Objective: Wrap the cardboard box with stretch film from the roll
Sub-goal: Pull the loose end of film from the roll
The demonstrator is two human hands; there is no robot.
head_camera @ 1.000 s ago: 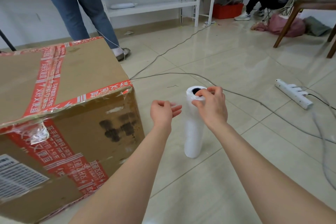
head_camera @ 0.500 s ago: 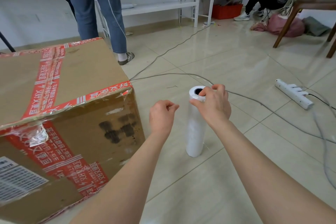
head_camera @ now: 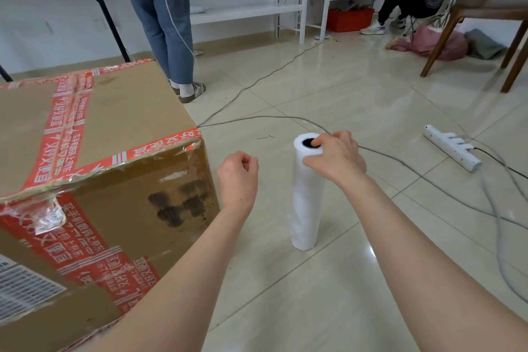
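The roll (head_camera: 306,203) of stretch film stands upright on the floor tiles (head_camera: 357,280), directly under the right hand (head_camera: 338,160); its fingers (head_camera: 320,141) curl over the top rim, one tip at the dark core, thumb pressed to the side, gripping it as before; the left hand (head_camera: 238,177), just left of the roll and apart from it, has closed from loosely spread a second ago into a fist, nothing visible inside; the cardboard box (head_camera: 114,128) sits further left of those fingers, unmoved; beyond it a standing person's legs (head_camera: 165,23) have stepped rightward.
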